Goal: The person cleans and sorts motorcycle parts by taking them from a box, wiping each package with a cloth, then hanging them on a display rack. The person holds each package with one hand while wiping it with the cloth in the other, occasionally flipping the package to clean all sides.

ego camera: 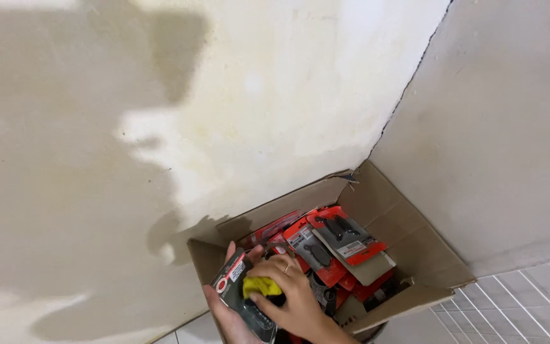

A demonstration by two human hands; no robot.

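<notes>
Holding one dark packet [244,299] over the cardboard box [415,255]: left hand [224,312] cups it underneath, right hand [288,296] closes on top, pinning a yellow piece [259,288]. Red packets [342,239] stacked loose inside, box wedged into the wall corner.

I see the cardboard box [408,236] wedged into the wall corner [377,137], packed with red blister packs [326,245]; only its top is open to me.

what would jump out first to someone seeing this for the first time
An open cardboard box sits in the corner where two pale walls meet, crammed with red carded packs of small dark parts. At the bottom edge, the left hand holds a dark pack while the right hand presses something yellow against it.
</notes>
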